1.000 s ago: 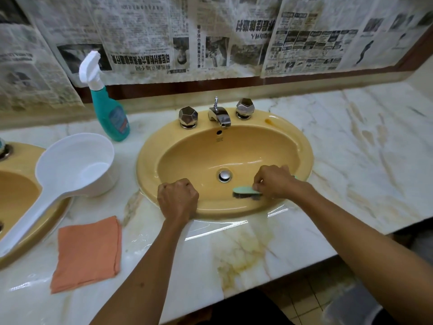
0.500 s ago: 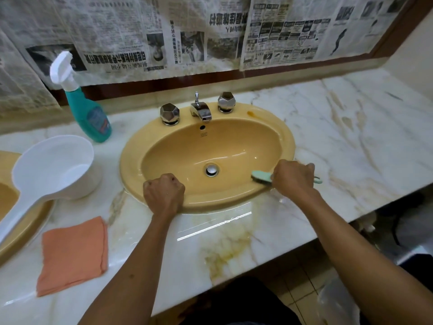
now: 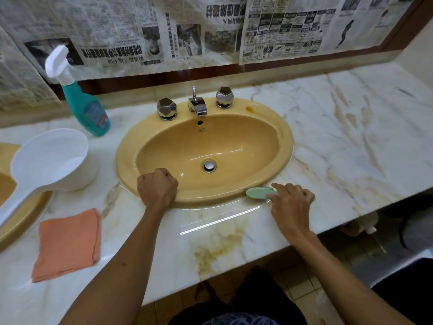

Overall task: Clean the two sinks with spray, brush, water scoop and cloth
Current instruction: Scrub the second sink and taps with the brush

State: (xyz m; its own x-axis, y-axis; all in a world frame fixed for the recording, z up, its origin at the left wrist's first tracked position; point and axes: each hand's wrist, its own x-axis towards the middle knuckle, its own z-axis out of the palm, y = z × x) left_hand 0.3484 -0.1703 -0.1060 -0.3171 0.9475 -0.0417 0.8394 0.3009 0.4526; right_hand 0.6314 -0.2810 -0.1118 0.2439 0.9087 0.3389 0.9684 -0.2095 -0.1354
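A yellow oval sink (image 3: 284, 139) is set in the marble counter, with a second yellow sink (image 3: 7, 184) partly in view at the left edge. My right hand (image 3: 291, 204) holds a pale green brush (image 3: 259, 192) against the near right rim of the middle sink. My left hand (image 3: 157, 187) is a fist resting on the near left rim, holding nothing. A teal spray bottle (image 3: 86, 106) stands at the back left. A white water scoop (image 3: 50, 160) sits between the sinks. An orange cloth (image 3: 68, 245) lies folded at the front left.
Chrome tap (image 3: 197, 105) with two faceted knobs (image 3: 166, 108) (image 3: 225, 96) stands behind the basin. A drain plug (image 3: 209, 165) is at the bottom. The marble counter (image 3: 351, 137) stretches right; newspaper covers the wall. Below the counter edge is tiled floor.
My right hand has carried the brush from inside the basin near the drain out to the near right rim. The left fist has stayed on the rim.
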